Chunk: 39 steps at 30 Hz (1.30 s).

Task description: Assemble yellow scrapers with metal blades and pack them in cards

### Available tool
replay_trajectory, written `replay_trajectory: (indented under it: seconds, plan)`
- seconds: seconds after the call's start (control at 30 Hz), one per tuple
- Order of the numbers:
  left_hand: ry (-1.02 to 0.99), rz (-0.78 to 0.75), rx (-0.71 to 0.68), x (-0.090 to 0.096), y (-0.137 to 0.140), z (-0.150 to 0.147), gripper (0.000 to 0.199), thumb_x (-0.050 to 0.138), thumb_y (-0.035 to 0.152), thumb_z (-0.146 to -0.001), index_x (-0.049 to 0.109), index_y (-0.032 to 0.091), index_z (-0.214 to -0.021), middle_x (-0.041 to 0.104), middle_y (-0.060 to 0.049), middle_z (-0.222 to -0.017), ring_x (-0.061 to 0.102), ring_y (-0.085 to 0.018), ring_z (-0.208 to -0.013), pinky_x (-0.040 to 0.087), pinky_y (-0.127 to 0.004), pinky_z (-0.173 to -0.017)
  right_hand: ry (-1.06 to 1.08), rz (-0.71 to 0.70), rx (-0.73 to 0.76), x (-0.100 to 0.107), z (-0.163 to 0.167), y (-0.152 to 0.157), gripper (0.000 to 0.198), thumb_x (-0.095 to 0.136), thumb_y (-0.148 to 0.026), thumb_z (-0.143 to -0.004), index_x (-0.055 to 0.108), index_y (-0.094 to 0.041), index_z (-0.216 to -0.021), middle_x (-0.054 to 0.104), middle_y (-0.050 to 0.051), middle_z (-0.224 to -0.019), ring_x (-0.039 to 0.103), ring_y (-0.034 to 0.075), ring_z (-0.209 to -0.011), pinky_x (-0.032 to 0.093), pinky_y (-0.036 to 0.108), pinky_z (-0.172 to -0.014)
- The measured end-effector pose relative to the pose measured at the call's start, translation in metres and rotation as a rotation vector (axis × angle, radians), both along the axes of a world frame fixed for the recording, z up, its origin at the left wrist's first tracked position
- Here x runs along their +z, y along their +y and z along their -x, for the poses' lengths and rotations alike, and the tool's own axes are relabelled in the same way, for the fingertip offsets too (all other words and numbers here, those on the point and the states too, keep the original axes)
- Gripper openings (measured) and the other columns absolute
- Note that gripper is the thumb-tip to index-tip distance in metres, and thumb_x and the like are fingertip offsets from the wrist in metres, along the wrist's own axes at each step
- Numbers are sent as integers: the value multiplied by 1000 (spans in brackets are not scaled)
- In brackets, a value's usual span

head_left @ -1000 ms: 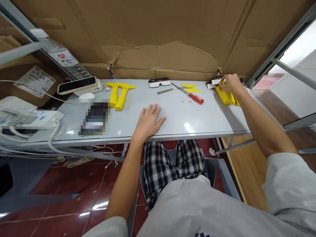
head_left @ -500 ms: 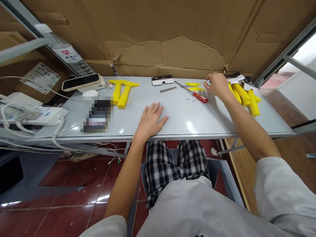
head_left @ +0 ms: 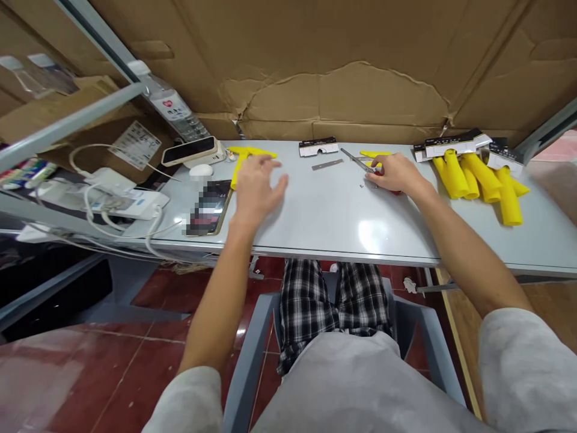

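Red screwdriver (head_left: 356, 160), nr back edge of bench (head_left: 315, 210): R hand (head_left: 394, 174) now grasping it. L hand (head_left: 256, 186) shifted L, fingers loose by yellow handles (head_left: 237, 169), touch unclear. Both hands prob. engaged now.

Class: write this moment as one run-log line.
left hand: open, over yellow T-shaped plastic handles, contact unclear; right hand: at red-handled metal screwdriver, grip unclear; grey metal blade: between hands

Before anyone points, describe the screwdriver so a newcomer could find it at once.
On the pale table, find the person's right hand near the back. The screwdriver is partly covered by that hand, its slim shaft slanting back and left toward the cardboard. Its red handle, mostly hidden, distinguishes it from the flat grey blade to its left.
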State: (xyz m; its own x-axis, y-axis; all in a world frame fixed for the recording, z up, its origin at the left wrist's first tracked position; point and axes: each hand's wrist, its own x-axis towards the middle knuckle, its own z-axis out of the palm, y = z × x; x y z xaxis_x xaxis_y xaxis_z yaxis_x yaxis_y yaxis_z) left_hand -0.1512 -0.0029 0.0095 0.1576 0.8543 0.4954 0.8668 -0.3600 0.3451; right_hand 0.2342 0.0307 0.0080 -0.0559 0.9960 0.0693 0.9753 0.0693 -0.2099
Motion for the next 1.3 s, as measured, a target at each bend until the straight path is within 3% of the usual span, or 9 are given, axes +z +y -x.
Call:
replay_trajectory:
  seconds: [0.1, 0.17, 0.27, 0.43, 0.57, 0.7, 0.83, 1.07, 1.3]
  plan:
    - [-57, 32, 226, 10, 37, 27, 40, 69, 38, -98, 75, 19, -132, 65, -21, -151, 51, -43, -149, 35, -58, -127, 38, 45, 37, -2, -2, -3, 48, 65, -53, -94, 77, -24, -130, 77, 12, -110, 64, 29, -106, 51, 42, -100]
    - [28, 152, 306, 11, 55, 38, 45, 72, 33, -94, 73, 11, -133, 67, -23, -146, 53, -47, -146, 37, -62, -121, 44, 46, 60, -4, -2, -2, 42, 64, -48, -94, 78, -24, -126, 78, 10, -105, 64, 27, -102, 50, 40, -97]
    - [92, 316, 276, 10, 75, 45, 48, 73, 32, -96, 69, 5, -136, 70, -21, -140, 56, -45, -144, 37, -61, -118, 52, 22, 119, -5, -3, 1, 37, 60, -43, -96, 80, -22, -118, 77, 9, -96, 64, 24, -94, 49, 38, -94]
    - [110, 187, 255, 1, 112, 53, 53, 77, 40, -95, 65, 4, -132, 56, -23, -157, 38, -47, -155, 25, -64, -123, 137, -129, 142, -1, -14, 2, 43, 57, -43, -97, 79, -18, -123, 76, 10, -96, 63, 22, -87, 49, 38, -93]
    - [87, 384, 165, -16, 137, 60, 46, 79, 37, -92, 62, 8, -124, 64, -18, -137, 52, -40, -142, 33, -57, -123, 171, -219, 29, 7, -31, 5, 43, 56, -40, -97, 78, -16, -124, 75, 12, -96, 65, 24, -91, 51, 41, -99]
    - [33, 310, 119, -25, 135, 37, 36, 79, 32, -89, 67, 14, -118, 70, -17, -125, 55, -40, -140, 36, -53, -124, 142, -192, -90, 3, -50, 13, 45, 57, -41, -98, 77, -15, -129, 74, 16, -103, 66, 29, -103, 52, 46, -105]
    - [199, 346, 28, -21, 119, -9, 54, 73, 41, -92, 67, 9, -136, 68, -27, -140, 57, -43, -140, 40, -56, -124, 116, -143, -136, -7, -60, 18, 48, 59, -47, -99, 78, -15, -129, 73, 18, -111, 65, 32, -112, 52, 50, -110]
    - [238, 354, -91, -13, 90, -60, 65, 65, 46, -94, 62, 10, -149, 64, -26, -149, 56, -44, -142, 44, -57, -123, 99, -77, -94, -11, -54, 18, 49, 62, -48, -97, 80, -16, -128, 74, 17, -111, 66, 32, -116, 53, 50, -112]
    - [394, 318, 88, 15, 80, -74, 69, 71, 50, -91, 60, 17, -152, 68, -29, -141, 57, -56, -140, 41, -72, -114, 62, -43, -39, -10, -35, 12, 46, 61, -44, -95, 79, -21, -130, 75, 15, -114, 65, 31, -114, 52, 48, -109]
